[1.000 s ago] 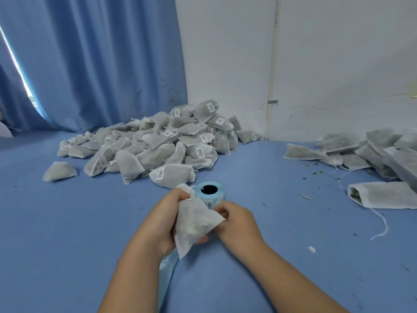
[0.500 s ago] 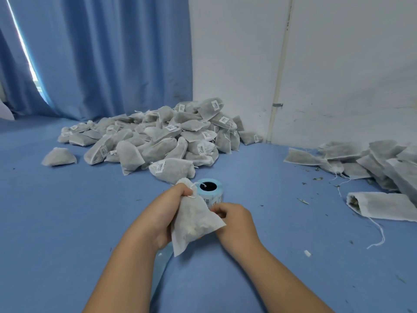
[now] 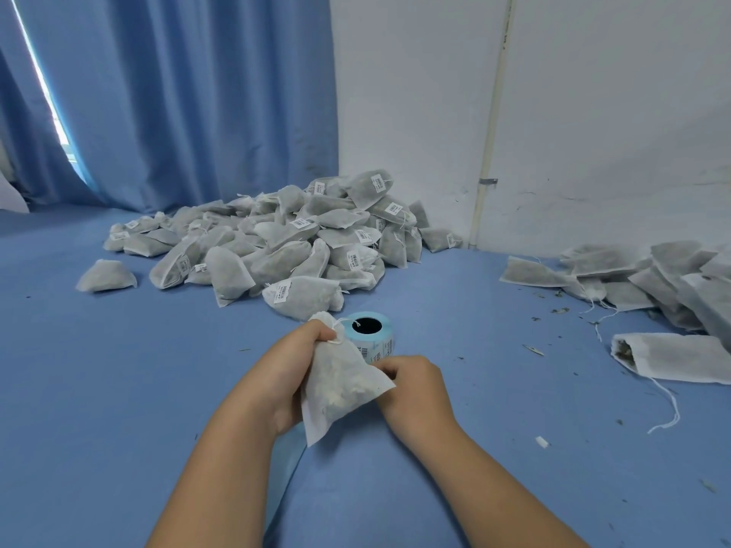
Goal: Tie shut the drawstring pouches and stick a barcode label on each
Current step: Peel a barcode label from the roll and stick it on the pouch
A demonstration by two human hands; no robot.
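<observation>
Just then the pouch (image 3: 340, 385) was held above the near middle of the blue surface (image 3: 118, 389), hanging tilted with its tied neck uppermost and its lower corners pointing down and to the right. The left hand (image 3: 288, 373) gripped it at the gathered neck, fingers curled round the cloth, with the white drawstring knot showing beside the fingertips. The right hand (image 3: 411, 385) sat just beside the pouch's right corner with its fingers curled inward. The pouch hid their tips, so I could not tell what they pinched, if anything.

Directly behind the pouch a pale blue label roll (image 3: 370, 334) stood on the surface, its dark core facing up and barcodes visible on its side. A strip of backing paper (image 3: 285, 468) trailed under the left forearm.

Farther off, toward the far edge, lay a big heap of tied pouches (image 3: 277, 247), many bearing white labels, and a lone pouch (image 3: 106, 275) lay apart to its left. Along the right edge lay flatter unlabelled pouches (image 3: 652, 278), with one open-mouthed pouch (image 3: 672, 359) nearer, its string trailing loose. Dark crumbs and a small white scrap (image 3: 542, 442) dotted that side.

Behind stood a blue curtain (image 3: 178, 92), a white wall (image 3: 415, 92) and a thin pipe (image 3: 492, 120).
</observation>
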